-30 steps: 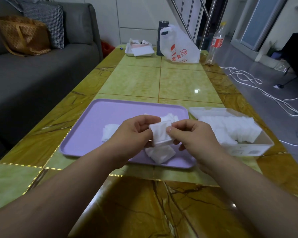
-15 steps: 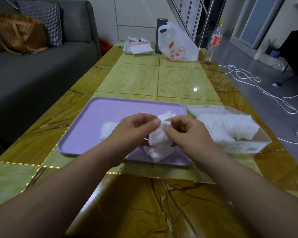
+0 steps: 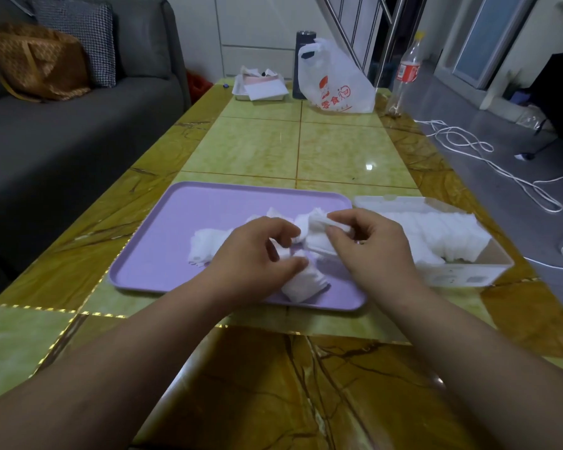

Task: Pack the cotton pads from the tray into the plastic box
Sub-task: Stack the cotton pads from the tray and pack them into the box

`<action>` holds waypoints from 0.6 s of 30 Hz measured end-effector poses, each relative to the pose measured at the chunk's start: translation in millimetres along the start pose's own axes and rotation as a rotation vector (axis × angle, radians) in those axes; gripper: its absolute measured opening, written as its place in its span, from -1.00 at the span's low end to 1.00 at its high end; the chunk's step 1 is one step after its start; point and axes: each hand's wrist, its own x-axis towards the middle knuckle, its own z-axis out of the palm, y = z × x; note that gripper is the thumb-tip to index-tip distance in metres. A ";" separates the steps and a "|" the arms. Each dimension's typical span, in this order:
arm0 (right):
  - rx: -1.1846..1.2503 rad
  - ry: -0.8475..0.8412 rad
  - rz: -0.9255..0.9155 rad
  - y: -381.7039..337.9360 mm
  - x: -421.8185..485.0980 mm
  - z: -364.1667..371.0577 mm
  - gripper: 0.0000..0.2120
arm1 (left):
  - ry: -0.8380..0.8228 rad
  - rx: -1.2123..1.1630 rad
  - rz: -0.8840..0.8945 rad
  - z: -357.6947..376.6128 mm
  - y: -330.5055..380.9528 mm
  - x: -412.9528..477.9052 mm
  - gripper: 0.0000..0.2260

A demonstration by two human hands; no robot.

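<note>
The right hand (image 3: 377,251) is positioned above the right part of the purple tray (image 3: 182,216), with thumb and index finger closed on a small stack of cotton pads (image 3: 316,228), which is held just above the tray surface. The left hand (image 3: 251,258) is located directly beside it, over the tray centre, fingers curled and thumb tip against a near stack (image 3: 303,285) lying at the tray's front edge; the pads under the palm are hidden, so it cannot be determined whether this hand actually grips anything. A further loose heap (image 3: 202,245) lies on the tray to the left of the left hand. The plastic box (image 3: 462,276) stands on the table (image 3: 338,147) just beside the tray's right edge and contains a row of packed pads (image 3: 436,235) standing on edge. At the far end of the table: a white plastic bag (image 3: 335,79) and a clear bottle (image 3: 407,69).
</note>
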 end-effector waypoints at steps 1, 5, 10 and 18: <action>-0.029 -0.004 -0.003 1.8 -0.8 0.2 -0.82 | -0.048 0.042 0.036 2.5 0.7 -0.6 -0.70; -0.182 -0.082 0.010 5.0 -6.6 4.6 -0.75 | -0.214 0.271 0.115 9.5 -0.1 -0.4 -0.77; -0.178 -0.087 0.043 2.6 -8.5 1.5 -0.74 | -0.193 0.386 0.070 -1.7 -5.3 3.0 -0.88; -0.081 -0.093 0.097 4.8 -7.2 1.3 -0.75 | -0.094 0.339 0.025 -7.2 -7.6 4.4 -0.85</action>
